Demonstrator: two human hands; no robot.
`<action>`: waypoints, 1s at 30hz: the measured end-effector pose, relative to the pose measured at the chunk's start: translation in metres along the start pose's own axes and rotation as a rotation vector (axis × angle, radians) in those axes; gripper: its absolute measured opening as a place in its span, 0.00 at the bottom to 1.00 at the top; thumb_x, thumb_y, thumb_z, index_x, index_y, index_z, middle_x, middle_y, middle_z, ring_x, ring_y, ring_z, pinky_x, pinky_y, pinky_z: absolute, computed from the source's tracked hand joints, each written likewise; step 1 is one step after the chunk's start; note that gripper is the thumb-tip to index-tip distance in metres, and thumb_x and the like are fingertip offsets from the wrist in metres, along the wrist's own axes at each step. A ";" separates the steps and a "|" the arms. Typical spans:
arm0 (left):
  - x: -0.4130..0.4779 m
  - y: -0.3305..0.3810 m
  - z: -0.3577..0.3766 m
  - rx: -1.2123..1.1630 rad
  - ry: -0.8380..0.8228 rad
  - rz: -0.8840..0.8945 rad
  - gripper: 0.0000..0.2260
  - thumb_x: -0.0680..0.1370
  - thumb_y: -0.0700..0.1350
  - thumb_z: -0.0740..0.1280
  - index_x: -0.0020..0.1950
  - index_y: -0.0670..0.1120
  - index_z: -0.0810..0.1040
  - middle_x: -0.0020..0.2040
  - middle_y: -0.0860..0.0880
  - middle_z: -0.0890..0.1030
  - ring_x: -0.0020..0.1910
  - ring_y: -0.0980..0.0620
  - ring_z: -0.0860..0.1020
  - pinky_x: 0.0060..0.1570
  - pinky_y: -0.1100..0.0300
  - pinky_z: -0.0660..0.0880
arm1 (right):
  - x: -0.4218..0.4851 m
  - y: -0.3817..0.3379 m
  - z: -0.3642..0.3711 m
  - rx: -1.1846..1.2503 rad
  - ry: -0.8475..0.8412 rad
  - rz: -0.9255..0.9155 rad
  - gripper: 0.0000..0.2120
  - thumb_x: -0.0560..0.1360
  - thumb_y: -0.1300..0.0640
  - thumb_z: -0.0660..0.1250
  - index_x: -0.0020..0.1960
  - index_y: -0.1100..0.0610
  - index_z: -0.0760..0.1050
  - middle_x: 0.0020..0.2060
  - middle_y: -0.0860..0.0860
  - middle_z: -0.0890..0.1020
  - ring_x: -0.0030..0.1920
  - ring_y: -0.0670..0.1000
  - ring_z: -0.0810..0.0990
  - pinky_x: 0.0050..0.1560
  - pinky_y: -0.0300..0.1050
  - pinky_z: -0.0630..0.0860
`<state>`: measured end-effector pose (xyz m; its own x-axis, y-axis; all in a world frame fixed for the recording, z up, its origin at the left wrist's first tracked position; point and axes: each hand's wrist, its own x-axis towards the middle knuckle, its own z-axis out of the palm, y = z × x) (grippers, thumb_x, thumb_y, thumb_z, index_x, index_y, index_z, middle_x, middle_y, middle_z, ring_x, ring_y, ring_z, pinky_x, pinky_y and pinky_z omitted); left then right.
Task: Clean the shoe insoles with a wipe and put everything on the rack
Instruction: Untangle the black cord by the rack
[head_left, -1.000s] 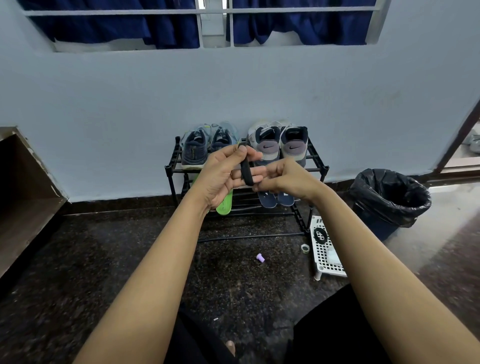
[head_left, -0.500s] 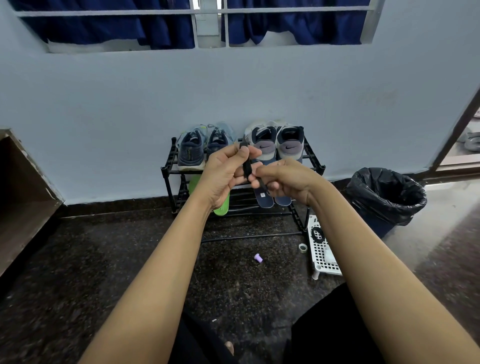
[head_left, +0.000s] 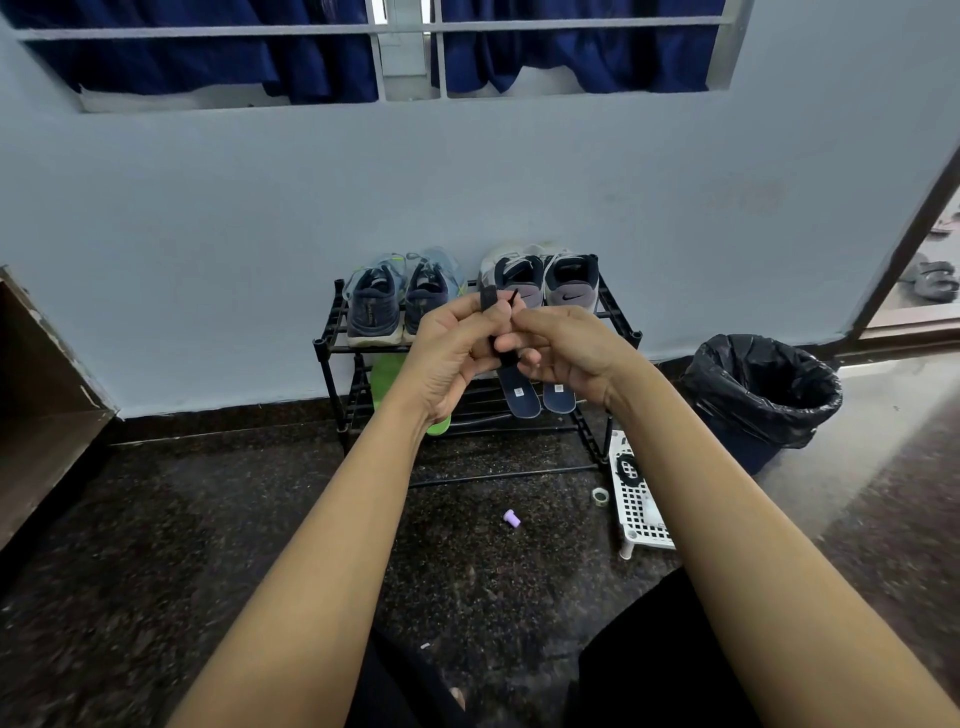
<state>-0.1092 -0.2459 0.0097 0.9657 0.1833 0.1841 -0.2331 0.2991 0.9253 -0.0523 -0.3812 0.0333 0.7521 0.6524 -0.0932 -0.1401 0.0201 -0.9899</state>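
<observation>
Both hands are raised in front of a black shoe rack (head_left: 332, 347). My left hand (head_left: 447, 358) grips a narrow black strap-like thing (head_left: 488, 300) that sticks up above its fingers. My right hand (head_left: 566, 353) pinches the lower part of the same black thing between the two hands. On the rack's top shelf stand a pair of dark blue shoes (head_left: 376, 306) and a pair of grey shoes (head_left: 569, 283). Below hang two dark blue insoles (head_left: 522, 397) and a green insole (head_left: 387, 379), partly hidden by my left hand.
A bin lined with a black bag (head_left: 763, 395) stands right of the rack. A white perforated plastic stand (head_left: 641, 512) lies on the dark floor beside my right forearm. A small purple cap (head_left: 511, 518) and a tape roll (head_left: 600, 494) lie on the floor. A brown cabinet (head_left: 31, 395) is at left.
The two hands have stayed close together and worked the black thing; its top end now pokes out higher above my left fingers. The camera view shifted slightly.
</observation>
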 end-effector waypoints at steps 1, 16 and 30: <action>0.000 -0.001 0.001 -0.005 -0.001 -0.002 0.07 0.79 0.37 0.66 0.55 0.43 0.80 0.49 0.48 0.85 0.45 0.53 0.82 0.46 0.54 0.82 | 0.000 0.001 0.000 -0.026 0.008 -0.015 0.09 0.78 0.54 0.64 0.43 0.56 0.79 0.34 0.50 0.83 0.24 0.42 0.70 0.38 0.37 0.73; 0.023 -0.023 0.029 -0.319 0.168 -0.070 0.05 0.81 0.37 0.63 0.53 0.41 0.78 0.34 0.47 0.78 0.27 0.56 0.76 0.31 0.59 0.79 | -0.002 0.001 -0.011 -0.130 0.178 -0.115 0.07 0.77 0.57 0.64 0.42 0.57 0.79 0.31 0.49 0.80 0.25 0.42 0.70 0.31 0.32 0.71; 0.060 -0.063 0.067 -0.631 0.191 -0.354 0.12 0.84 0.43 0.56 0.43 0.43 0.75 0.26 0.54 0.71 0.22 0.60 0.71 0.26 0.70 0.73 | 0.004 0.009 -0.076 -0.010 0.311 0.174 0.07 0.77 0.56 0.66 0.45 0.59 0.76 0.35 0.53 0.80 0.35 0.47 0.80 0.45 0.45 0.80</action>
<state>-0.0285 -0.3163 -0.0148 0.9720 0.1184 -0.2028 0.0107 0.8404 0.5419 -0.0020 -0.4360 0.0161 0.8777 0.3838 -0.2868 -0.2782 -0.0791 -0.9573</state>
